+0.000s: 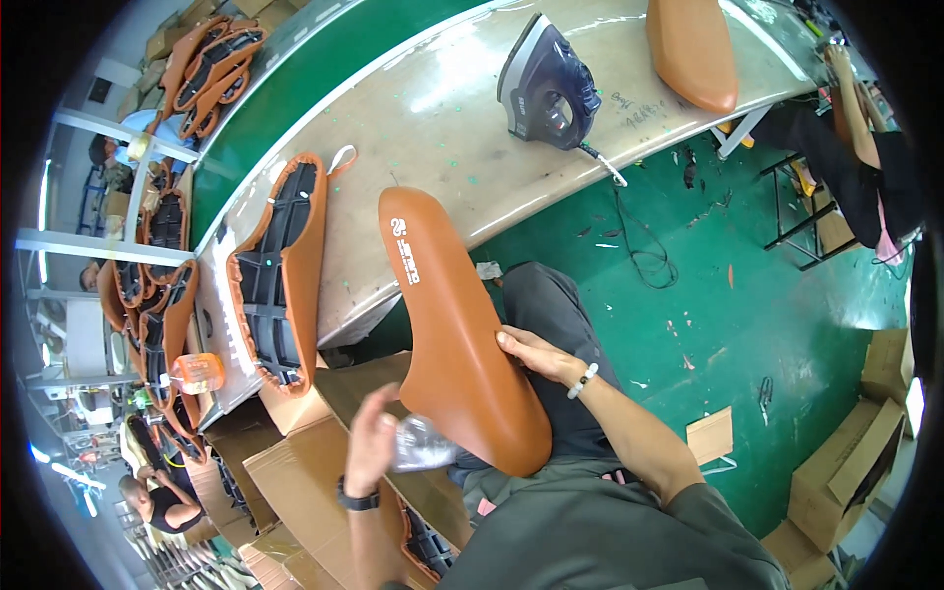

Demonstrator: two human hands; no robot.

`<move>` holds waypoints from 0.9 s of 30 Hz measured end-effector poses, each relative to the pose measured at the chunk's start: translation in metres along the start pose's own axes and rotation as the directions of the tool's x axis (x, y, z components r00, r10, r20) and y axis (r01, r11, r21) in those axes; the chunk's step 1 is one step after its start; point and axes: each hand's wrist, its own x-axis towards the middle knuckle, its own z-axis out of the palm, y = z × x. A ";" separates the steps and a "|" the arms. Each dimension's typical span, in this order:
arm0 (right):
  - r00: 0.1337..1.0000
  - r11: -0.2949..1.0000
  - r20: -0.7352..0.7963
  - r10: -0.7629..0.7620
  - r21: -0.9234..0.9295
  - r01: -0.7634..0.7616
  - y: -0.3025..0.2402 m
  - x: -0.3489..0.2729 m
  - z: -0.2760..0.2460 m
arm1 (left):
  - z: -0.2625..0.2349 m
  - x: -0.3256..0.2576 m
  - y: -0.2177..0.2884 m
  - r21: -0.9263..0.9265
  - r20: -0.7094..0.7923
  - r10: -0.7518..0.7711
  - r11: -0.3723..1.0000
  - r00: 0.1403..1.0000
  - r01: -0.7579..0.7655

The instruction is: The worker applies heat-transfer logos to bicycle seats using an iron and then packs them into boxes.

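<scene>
A long brown motorcycle-style seat (457, 344) with white printing near its far end lies tilted over my lap, its smooth cover up. My right hand (536, 354) grips its right edge, thumb on top and fingers partly hidden beneath. Close to the seat's left edge is my left hand (370, 438), raised and smeared by motion, so its fingers are hard to read. A crumpled clear plastic piece (423, 444) shows between that hand and the seat; whether the hand holds it I cannot tell. Left of these, another brown seat (285, 270) stands with its black ribbed underside showing.
A dark steam iron (551, 87) stands on the worktable (413, 128), with another brown seat (693, 54) at the far right. Open cardboard boxes (305, 482) lie below left. Stacked seats (162, 315) and an orange container (200, 374) are further left. A co-worker (836, 147) sits at right.
</scene>
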 end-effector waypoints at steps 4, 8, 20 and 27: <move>0.980 0.981 -0.125 -0.152 -0.143 0.134 -0.041 -0.044 0.039 | 0.043 -0.038 -0.045 -0.783 -0.035 -0.332 0.595 0.943 0.181; 0.837 0.661 -0.044 -0.545 -0.637 0.397 -0.082 -0.114 0.084 | 0.040 -0.062 -0.073 -0.984 0.014 -0.314 0.164 0.949 0.068; 0.591 0.345 0.150 -0.793 -0.689 0.638 -0.084 -0.164 0.146 | 0.043 -0.093 -0.086 -0.989 -0.143 -0.283 0.017 0.948 -0.144; 0.562 0.318 0.164 -0.810 -0.684 0.657 -0.076 -0.170 0.152 | 0.041 -0.110 -0.086 -0.978 -0.203 -0.286 0.018 0.937 -0.206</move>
